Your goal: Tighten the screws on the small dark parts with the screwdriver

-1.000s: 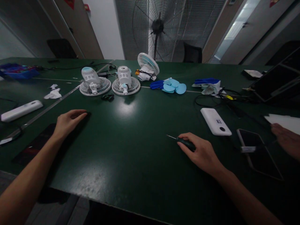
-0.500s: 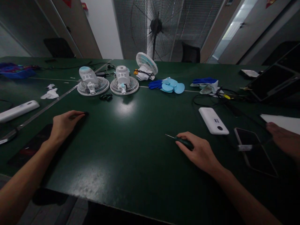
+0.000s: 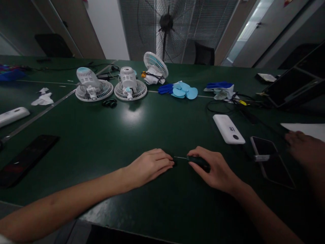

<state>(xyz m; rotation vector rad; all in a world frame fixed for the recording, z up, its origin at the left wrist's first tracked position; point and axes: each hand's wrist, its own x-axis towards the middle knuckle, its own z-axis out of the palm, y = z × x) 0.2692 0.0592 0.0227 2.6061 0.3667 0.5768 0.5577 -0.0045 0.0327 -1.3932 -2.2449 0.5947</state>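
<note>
My right hand (image 3: 214, 167) is closed around the dark green handle of a screwdriver (image 3: 198, 160), whose thin metal shaft points left. Just left of the shaft's tip, my left hand (image 3: 151, 166) rests low over the green table (image 3: 106, 135) with its fingers pressed together. Something small and dark shows at its fingertips, too small to make out. Farther back stand two white fans face down (image 3: 93, 88) (image 3: 130, 87), with a tilted third fan (image 3: 154, 67) behind. A light blue fan blade (image 3: 185, 90) lies beside a blue glove (image 3: 166, 89).
To the right lie a white power bank (image 3: 229, 129), a phone (image 3: 273, 162) and another person's hand (image 3: 304, 145) near a white sheet. A dark phone (image 3: 27, 157) and crumpled tissue (image 3: 43, 98) are at the left. Gloves (image 3: 220, 90) and cables lie at the back right.
My left hand has moved right, from beside the dark phone to near the screwdriver tip. The screwdriver in my right hand has turned slightly and now lies nearly level. The view has shifted a little.
</note>
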